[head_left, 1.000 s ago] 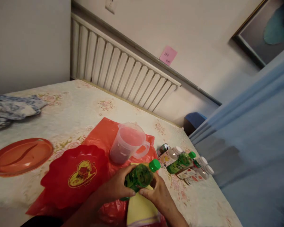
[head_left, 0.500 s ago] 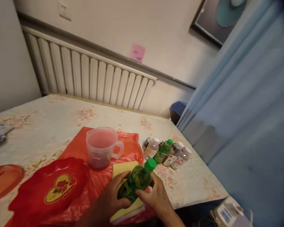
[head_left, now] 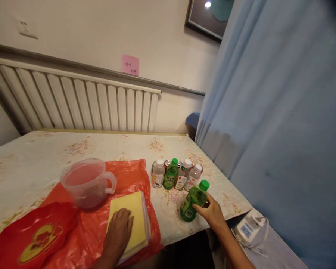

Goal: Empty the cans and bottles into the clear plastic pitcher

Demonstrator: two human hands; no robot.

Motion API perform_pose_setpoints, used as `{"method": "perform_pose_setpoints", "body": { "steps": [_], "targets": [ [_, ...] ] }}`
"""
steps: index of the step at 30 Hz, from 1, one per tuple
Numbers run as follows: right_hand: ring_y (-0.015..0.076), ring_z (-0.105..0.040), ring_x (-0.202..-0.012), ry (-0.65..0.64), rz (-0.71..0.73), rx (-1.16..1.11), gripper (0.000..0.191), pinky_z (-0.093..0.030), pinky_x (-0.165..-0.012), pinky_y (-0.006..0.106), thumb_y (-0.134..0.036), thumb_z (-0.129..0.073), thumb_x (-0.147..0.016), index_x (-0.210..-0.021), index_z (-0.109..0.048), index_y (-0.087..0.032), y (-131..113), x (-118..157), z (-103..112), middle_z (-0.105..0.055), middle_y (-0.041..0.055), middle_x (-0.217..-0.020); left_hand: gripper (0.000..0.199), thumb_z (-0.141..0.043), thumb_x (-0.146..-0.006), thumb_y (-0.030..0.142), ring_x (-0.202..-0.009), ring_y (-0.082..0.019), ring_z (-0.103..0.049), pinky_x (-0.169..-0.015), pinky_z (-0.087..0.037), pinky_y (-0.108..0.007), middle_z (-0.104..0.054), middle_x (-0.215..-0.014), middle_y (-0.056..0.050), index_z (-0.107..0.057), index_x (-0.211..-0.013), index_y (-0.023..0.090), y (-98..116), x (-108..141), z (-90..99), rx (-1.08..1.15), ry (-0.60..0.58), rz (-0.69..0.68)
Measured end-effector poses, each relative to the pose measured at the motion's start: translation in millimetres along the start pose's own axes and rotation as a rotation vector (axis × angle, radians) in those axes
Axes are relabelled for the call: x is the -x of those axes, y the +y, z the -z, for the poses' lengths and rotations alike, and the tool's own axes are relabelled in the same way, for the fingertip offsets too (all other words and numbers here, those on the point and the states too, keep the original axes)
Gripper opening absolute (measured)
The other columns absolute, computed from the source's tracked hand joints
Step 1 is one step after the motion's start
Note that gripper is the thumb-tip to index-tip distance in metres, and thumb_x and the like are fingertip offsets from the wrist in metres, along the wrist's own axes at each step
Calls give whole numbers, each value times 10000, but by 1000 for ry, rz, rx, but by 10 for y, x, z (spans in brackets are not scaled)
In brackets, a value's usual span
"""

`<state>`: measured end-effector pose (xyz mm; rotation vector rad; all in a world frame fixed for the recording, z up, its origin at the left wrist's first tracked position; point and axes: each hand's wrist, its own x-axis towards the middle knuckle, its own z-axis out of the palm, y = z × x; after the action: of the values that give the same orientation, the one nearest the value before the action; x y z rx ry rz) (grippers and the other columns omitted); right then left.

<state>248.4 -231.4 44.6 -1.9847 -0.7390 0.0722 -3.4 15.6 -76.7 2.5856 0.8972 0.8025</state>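
Observation:
My right hand (head_left: 211,213) is wrapped round the upper part of a green bottle (head_left: 192,203) with a green cap, which is slightly tilted at the table's front right. My left hand (head_left: 120,231) rests palm down on a stack of yellow cloths (head_left: 137,216), its fingers loosely bent. The cloths lie on a red plastic sheet (head_left: 131,175). Behind the held bottle stands a group of bottles: a second green bottle (head_left: 170,175), a white-capped bottle (head_left: 158,175) and several others, with cans behind them.
A clear measuring jug (head_left: 86,186) stands on the red sheet, left of the cloths. The red scalloped tray (head_left: 14,231) lies at the front left. A blue curtain (head_left: 268,112) hangs at the right, above a white power strip (head_left: 246,228) beside the flowered table (head_left: 212,194).
The green bottle has moved right, from between both hands to my right hand alone. My left hand has let go of it and come down on the cloths. The view has turned right.

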Motion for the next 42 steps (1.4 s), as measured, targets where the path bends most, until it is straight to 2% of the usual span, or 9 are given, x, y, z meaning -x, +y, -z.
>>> {"method": "perform_pose_setpoints", "body": {
  "steps": [3, 7, 18, 24, 29, 34, 36, 40, 42],
  "targets": [
    [232, -667, -714, 62, -42, 31, 404, -545, -666, 368, -376, -727, -581, -927, -668, -176, 285, -194, 219, -728, 40, -825, 239, -386, -925, 316, -878, -240, -586, -840, -455, -386, -630, -903, -75, -591, -883, 201, 36, 12, -27, -126, 8, -30],
    [249, -675, -775, 108, -30, 35, 417, -544, -714, 386, -378, -722, -582, -938, -674, -166, 559, -408, 395, -732, 65, -864, 223, -387, -920, 319, -892, -241, -577, -851, -446, -380, -630, -906, -66, -582, -908, 210, 32, 6, -38, -156, 5, -57],
    [255, -663, -865, 67, -27, 7, 458, -526, -799, 398, -362, -719, -630, -1027, -642, -147, 1041, -849, 536, -715, 88, -975, 222, -385, -923, 318, -910, -246, -566, -867, -442, -405, -634, -958, -75, -564, -967, 194, 20, 12, -66, -187, -25, -32],
    [245, -668, -889, 6, 7, -57, 524, -529, -809, 381, -323, -702, -659, -1131, -614, -113, 1138, -1022, 518, -703, 121, -1064, 224, -384, -931, 316, -939, -249, -561, -887, -437, -411, -627, -981, -78, -558, -988, 188, 9, 18, -81, -191, -25, -33],
    [240, -666, -918, -21, 34, -133, 555, -535, -812, 378, -298, -730, -625, -1153, -624, -163, 1254, -1112, 509, -702, 91, -1091, 237, -374, -938, 312, -958, -252, -549, -888, -432, -414, -623, -990, -86, -554, -1015, 179, 6, 21, -88, -199, -28, -33],
    [248, -664, -998, -14, -14, -312, 643, -548, -834, 376, -305, -753, -602, -1212, -585, -190, 1388, -1110, 441, -680, 82, -1163, 250, -368, -938, 321, -937, -256, -552, -886, -429, -420, -624, -978, -90, -562, -995, 174, 4, 20, -96, -214, -28, -41],
    [246, -674, -975, 54, -33, -325, 650, -556, -813, 369, -327, -757, -593, -1206, -583, -200, 1432, -1058, 360, -685, 75, -1154, 248, -373, -935, 324, -931, -254, -557, -885, -430, -417, -626, -979, -88, -563, -997, 176, -6, 20, -103, -214, -20, -43],
    [276, -673, -908, 300, -110, -151, 570, -541, -765, 370, -399, -773, -544, -1054, -636, -186, 1516, -888, 76, -721, 80, -989, 246, -378, -928, 323, -937, -260, -565, -878, -435, -417, -633, -977, -87, -569, -992, 182, -34, 22, -120, -214, -2, -52],
    [296, -657, -905, 372, -140, -94, 548, -519, -782, 388, -429, -772, -535, -1001, -642, -172, 1550, -806, -95, -711, 103, -965, 244, -380, -924, 321, -936, -263, -568, -871, -439, -418, -635, -973, -87, -571, -988, 183, -44, 21, -129, -215, -5, -54]
  ]
}}
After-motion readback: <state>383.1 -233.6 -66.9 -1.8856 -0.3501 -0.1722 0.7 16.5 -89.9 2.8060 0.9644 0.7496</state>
